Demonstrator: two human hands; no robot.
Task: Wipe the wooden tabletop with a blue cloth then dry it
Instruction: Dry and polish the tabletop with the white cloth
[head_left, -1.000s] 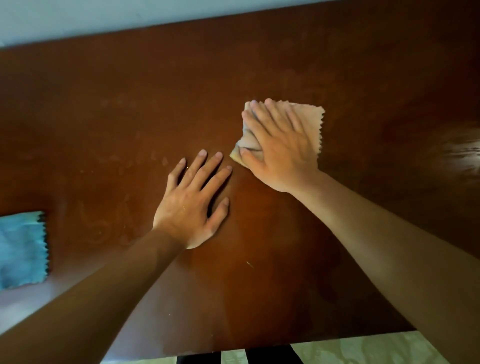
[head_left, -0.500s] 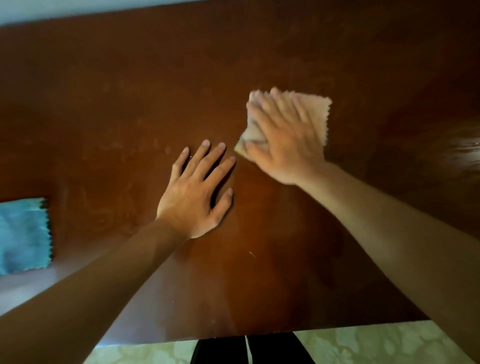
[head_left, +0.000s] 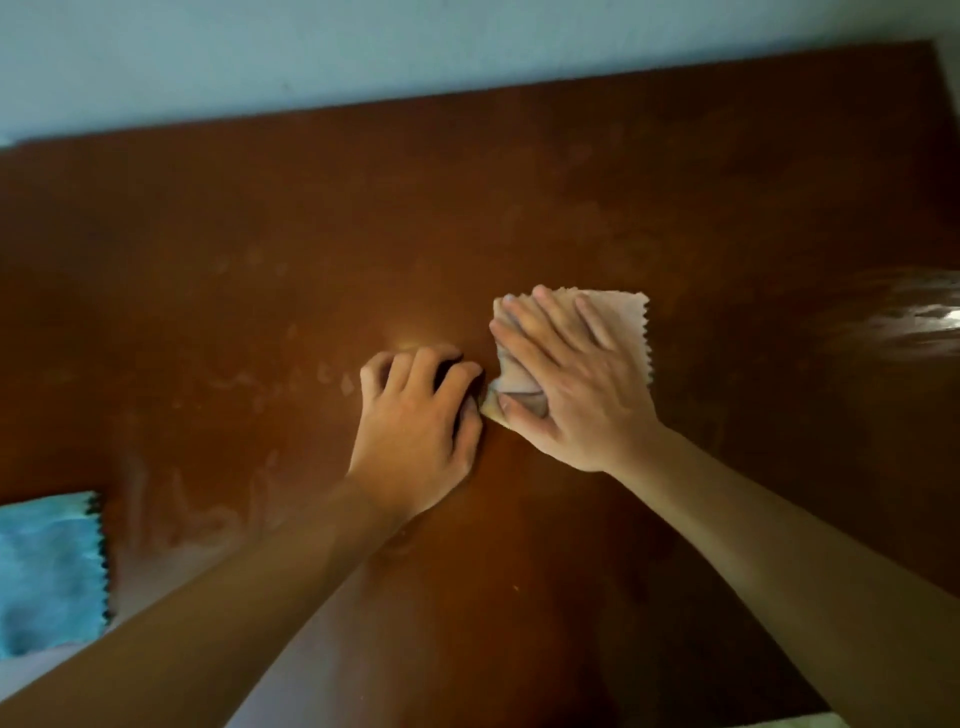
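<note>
One wooden tabletop (head_left: 571, 197) carries two cloths. The blue cloth (head_left: 47, 571) lies flat at its left edge, well apart from both hands. Near the tabletop's middle, the right hand (head_left: 566, 374) presses straight fingers on one beige cloth (head_left: 618, 322). Just left of that cloth, the left hand (head_left: 415, 421) rests with fingers curled, gripping nothing; half a second ago they lay spread flat.

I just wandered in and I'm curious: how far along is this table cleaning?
Wiping looks done: the blue zigzag-edged cloth lies set aside at the table's left edge. Drying is in hand: the right hand presses a beige cloth flat on the brown wooden tabletop. Pale smears left of the left hand remain.
</note>
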